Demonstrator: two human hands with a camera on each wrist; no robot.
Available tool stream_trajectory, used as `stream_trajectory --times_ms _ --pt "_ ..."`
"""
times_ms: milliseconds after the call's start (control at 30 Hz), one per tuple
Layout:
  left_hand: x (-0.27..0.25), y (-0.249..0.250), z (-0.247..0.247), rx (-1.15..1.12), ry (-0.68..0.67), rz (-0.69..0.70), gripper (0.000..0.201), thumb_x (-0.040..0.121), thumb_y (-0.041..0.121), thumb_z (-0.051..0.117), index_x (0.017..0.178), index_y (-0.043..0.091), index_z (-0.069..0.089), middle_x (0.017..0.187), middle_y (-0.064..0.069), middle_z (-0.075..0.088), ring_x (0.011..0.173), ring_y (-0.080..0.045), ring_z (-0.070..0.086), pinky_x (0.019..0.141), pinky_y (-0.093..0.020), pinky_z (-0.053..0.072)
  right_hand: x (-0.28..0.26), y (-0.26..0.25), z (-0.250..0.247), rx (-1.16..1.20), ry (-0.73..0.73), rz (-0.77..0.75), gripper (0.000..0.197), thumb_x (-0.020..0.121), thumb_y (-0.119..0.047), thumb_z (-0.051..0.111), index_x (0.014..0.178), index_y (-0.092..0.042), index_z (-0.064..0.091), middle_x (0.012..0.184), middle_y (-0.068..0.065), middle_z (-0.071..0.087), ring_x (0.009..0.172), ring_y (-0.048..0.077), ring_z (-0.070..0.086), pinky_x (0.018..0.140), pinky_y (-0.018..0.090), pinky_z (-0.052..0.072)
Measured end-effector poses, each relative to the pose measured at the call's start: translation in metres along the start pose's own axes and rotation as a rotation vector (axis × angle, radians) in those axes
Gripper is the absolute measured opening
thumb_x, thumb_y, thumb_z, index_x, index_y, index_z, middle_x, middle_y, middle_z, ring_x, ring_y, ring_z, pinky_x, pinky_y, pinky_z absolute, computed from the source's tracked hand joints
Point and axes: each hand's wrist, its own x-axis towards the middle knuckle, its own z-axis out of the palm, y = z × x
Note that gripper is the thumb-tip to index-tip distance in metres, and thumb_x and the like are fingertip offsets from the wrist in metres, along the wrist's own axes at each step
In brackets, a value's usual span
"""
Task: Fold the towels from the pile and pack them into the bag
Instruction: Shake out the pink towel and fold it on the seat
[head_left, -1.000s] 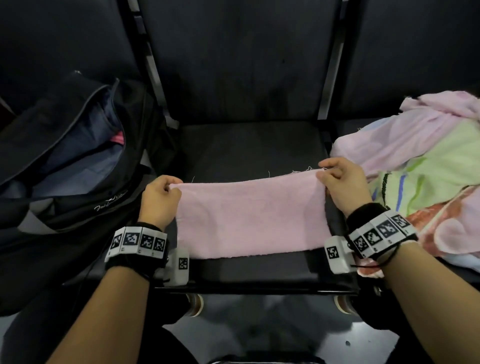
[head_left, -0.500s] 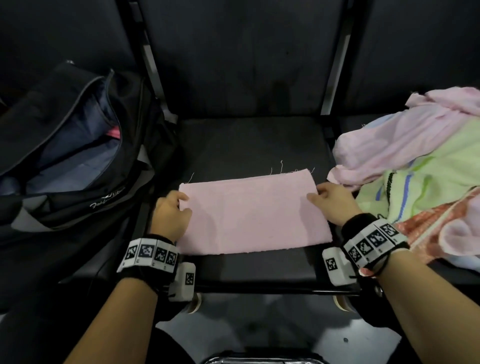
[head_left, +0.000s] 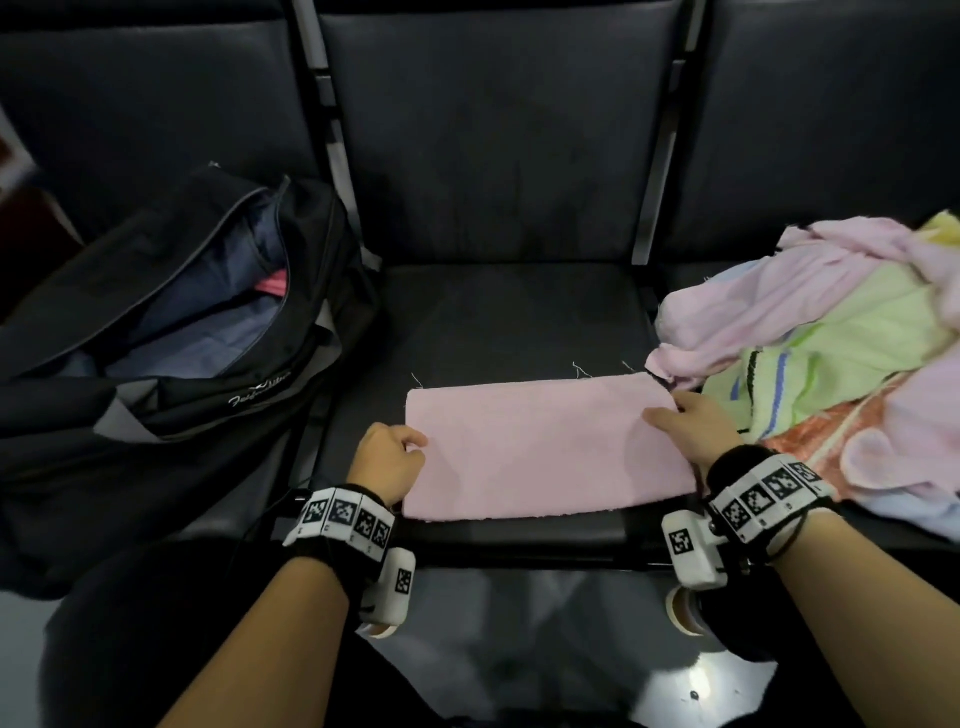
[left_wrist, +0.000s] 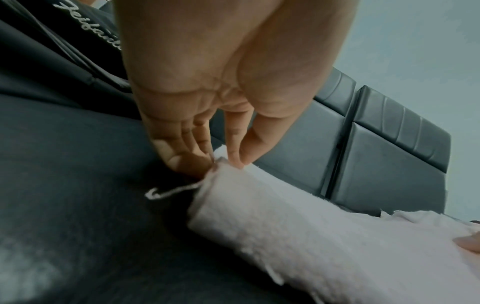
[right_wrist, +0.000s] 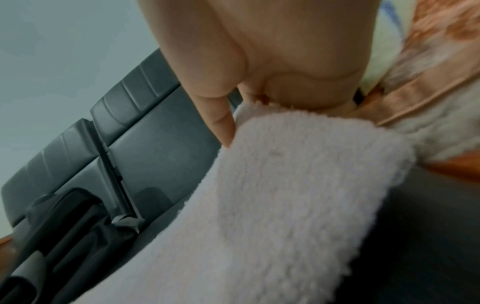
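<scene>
A pink towel lies folded in a flat rectangle on the middle black seat. My left hand pinches its left edge; in the left wrist view the thumb and fingertips close on the towel there. My right hand holds the right edge, with the thumb on top of the towel and the other fingers hidden behind it. The open black bag stands on the left seat. The pile of towels lies on the right seat.
Something pink-red shows inside the bag against its blue lining. The seat backs rise behind, with metal bars between the seats. The seat's front edge is just below my wrists, with shiny floor under it.
The towel's far edge, held up a second ago, now lies flat on the seat. Both hands have slid from the far corners toward me along the side edges.
</scene>
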Motion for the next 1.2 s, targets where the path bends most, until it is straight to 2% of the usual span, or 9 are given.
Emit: stream_trajectory --times_ms 67,233,367,500,633,800,933,1033,1200 --pt "-0.001 0.003 0.004 -0.004 -0.032 0.022 0.03 0.087 0.005 0.056 0.109 0.014 0.075 0.12 -0.012 0.061 0.108 -0.023 0.06 0.097 -0.026 0.044 -0.001 0.001 -0.008 0.057 -0.003 0.031 0.021 0.088 -0.016 0.065 0.099 0.002 0.067 0.097 0.016 0.068 0.092 0.033 0.062 0.081 0.04 0.051" --pt "0.003 0.008 0.006 -0.014 -0.088 0.041 0.03 0.087 0.009 0.058 0.109 0.016 0.076 0.124 -0.008 0.062 0.113 -0.021 0.061 0.104 -0.031 0.045 -0.013 -0.006 -0.022 0.24 -0.047 0.096 0.006 0.085 -0.005 0.068 0.082 -0.01 0.068 0.084 0.008 0.066 0.071 0.02 0.059 0.051 0.024 0.043" --pt "0.006 0.013 0.003 -0.02 -0.037 0.057 0.025 0.087 0.011 0.06 0.107 0.02 0.074 0.118 -0.005 0.051 0.108 -0.024 0.057 0.099 -0.033 0.046 -0.028 -0.032 -0.02 0.358 -0.144 0.046 0.022 0.083 -0.001 0.067 0.099 -0.015 0.072 0.066 -0.001 0.061 0.043 0.006 0.048 0.034 0.019 0.029" --pt "0.003 0.031 0.003 -0.288 -0.006 0.102 0.017 0.089 0.009 0.06 0.098 0.016 0.072 0.094 0.001 0.061 0.087 -0.016 0.058 0.078 -0.025 0.043 -0.041 -0.075 0.004 0.394 -0.231 -0.039 0.029 0.085 0.002 0.064 0.109 -0.013 0.069 0.073 0.003 0.059 0.045 0.009 0.047 0.035 0.018 0.027" --pt "-0.005 0.037 -0.001 -0.694 -0.134 -0.053 0.015 0.096 0.011 0.054 0.1 0.008 0.069 0.091 -0.008 0.068 0.072 -0.017 0.062 0.058 -0.029 0.049 -0.06 -0.112 0.054 0.392 -0.324 -0.104 0.032 0.083 0.005 0.065 0.11 -0.01 0.068 0.074 0.005 0.054 0.054 0.01 0.057 0.04 0.021 0.042" --pt "-0.007 0.029 -0.005 -0.805 -0.181 -0.165 0.022 0.095 0.014 0.05 0.08 0.011 0.067 0.068 0.0 0.064 0.06 -0.016 0.057 0.053 -0.022 0.043 -0.08 -0.129 0.111 0.33 -0.513 -0.161 0.039 0.09 -0.007 0.064 0.126 -0.02 0.057 0.088 0.01 0.063 0.075 0.03 0.072 0.071 0.051 0.061" --pt "-0.007 0.026 -0.001 -0.774 -0.159 -0.175 0.022 0.088 0.011 0.056 0.1 -0.006 0.063 0.09 -0.015 0.06 0.085 -0.026 0.057 0.074 -0.035 0.045 -0.078 -0.107 0.11 0.273 -0.509 -0.148 0.038 0.092 -0.011 0.059 0.129 -0.021 0.054 0.099 0.005 0.059 0.088 0.034 0.072 0.072 0.053 0.06" --pt "-0.009 0.027 0.002 -0.685 -0.11 -0.144 0.041 0.085 -0.007 0.06 0.126 0.0 0.054 0.113 -0.019 0.065 0.103 -0.035 0.065 0.088 -0.045 0.054 -0.071 -0.085 0.094 0.232 -0.473 -0.205 0.035 0.087 -0.005 0.059 0.116 -0.023 0.062 0.095 0.008 0.064 0.089 0.032 0.069 0.066 0.046 0.062" --pt "-0.011 0.025 0.002 -0.585 -0.07 -0.063 0.058 0.078 -0.016 0.059 0.128 0.012 0.051 0.115 -0.014 0.063 0.103 -0.027 0.065 0.085 -0.039 0.055 -0.073 -0.064 0.08 0.044 -0.46 -0.423 0.033 0.082 -0.006 0.066 0.107 -0.027 0.07 0.095 -0.007 0.07 0.081 0.012 0.066 0.082 0.032 0.057"
